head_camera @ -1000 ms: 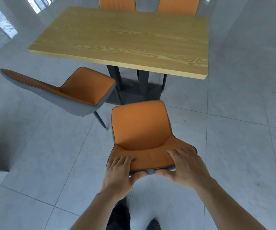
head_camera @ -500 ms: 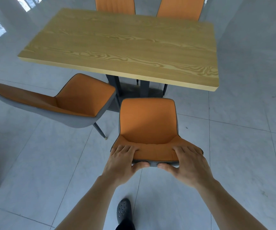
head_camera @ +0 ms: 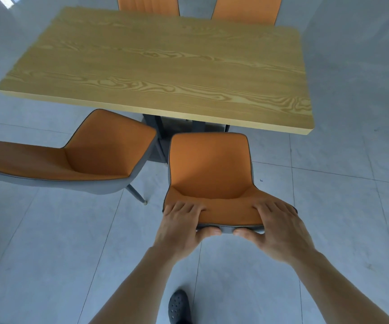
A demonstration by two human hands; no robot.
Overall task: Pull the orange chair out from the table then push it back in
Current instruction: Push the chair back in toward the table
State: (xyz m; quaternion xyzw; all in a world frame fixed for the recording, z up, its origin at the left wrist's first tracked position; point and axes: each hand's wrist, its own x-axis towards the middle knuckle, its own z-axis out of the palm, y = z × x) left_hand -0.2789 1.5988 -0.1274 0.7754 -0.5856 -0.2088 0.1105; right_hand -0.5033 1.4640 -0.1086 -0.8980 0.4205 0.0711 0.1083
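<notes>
Head view counts four orange chairs around one table [head_camera: 156, 66]. That table has a rectangular top in pale yellow wood grain with a lighter edge band, and dark legs show under its near edge. Two chair backs [head_camera: 148, 5] rise beyond the far edge, both orange with faint vertical ribbing, cut off by the top of the frame. A third chair [head_camera: 90, 157] stands at the near left, angled away from the table, its moulded shell smooth orange inside, grey outside, with a thin dark metal leg ending in a pale foot.

The orange chair [head_camera: 209, 167] of the task stands on the floor in front of the table's near edge, right of centre, seat front just short of the tabletop's edge. Its seat is a smooth orange bucket with dark piping and a grey outer shell.

Both hands grip its backrest top. The left hand [head_camera: 181, 226] curls four fingers over the orange inner face with the thumb pressed on the grey back; the right hand [head_camera: 279, 230] does the same at the other end.

Pale grey floor tiles [head_camera: 328, 218] are large, glossy and faintly mottled. One dark perforated clog [head_camera: 179, 307] shows at the bottom.
</notes>
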